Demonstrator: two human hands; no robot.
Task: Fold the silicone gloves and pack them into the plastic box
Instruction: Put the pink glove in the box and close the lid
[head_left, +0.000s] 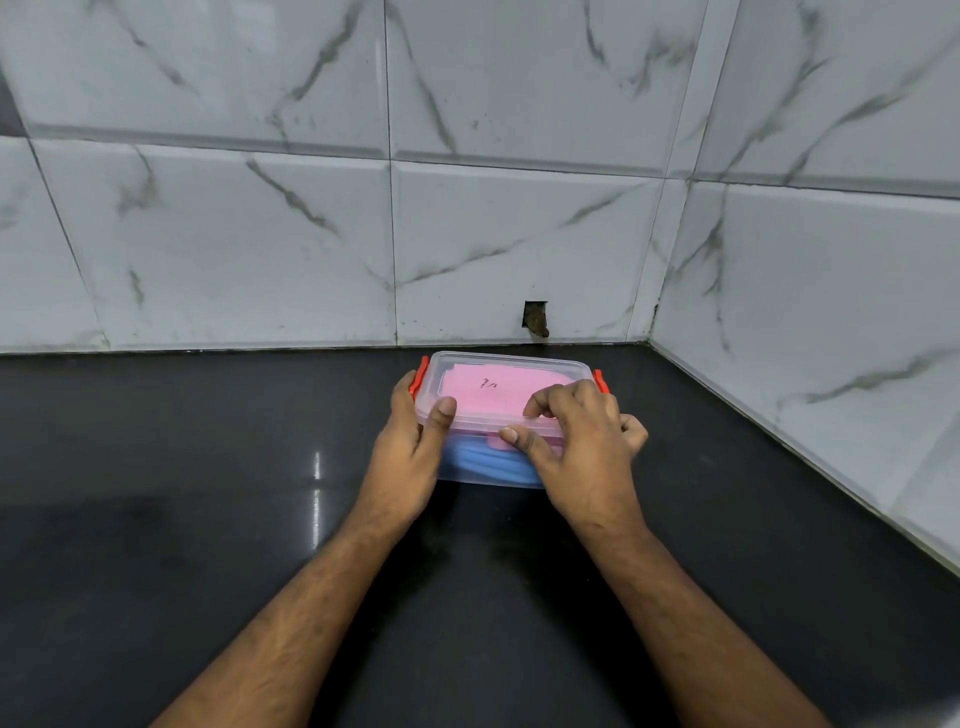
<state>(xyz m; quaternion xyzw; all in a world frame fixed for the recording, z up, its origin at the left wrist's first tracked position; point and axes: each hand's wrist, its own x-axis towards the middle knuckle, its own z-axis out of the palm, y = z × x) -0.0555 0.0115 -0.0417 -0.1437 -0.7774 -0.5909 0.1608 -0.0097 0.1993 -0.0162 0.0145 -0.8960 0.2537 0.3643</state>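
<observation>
Against the marble-patterned tiled wall, on the glossy black counter, sat the clear rectangular plastic box with its translucent lid and orange side clips. The left hand gripped the box's left end, thumb lying on the lid rim. The right hand held the near right corner, its fingers curled and pressing down on the lid, thumb on the front edge. To seat the lid well, I judged, pressure should go evenly round the rim before snapping both clips. Inside, a folded pink silicone glove lay uppermost and a blue silicone glove beneath, both within the walls.
</observation>
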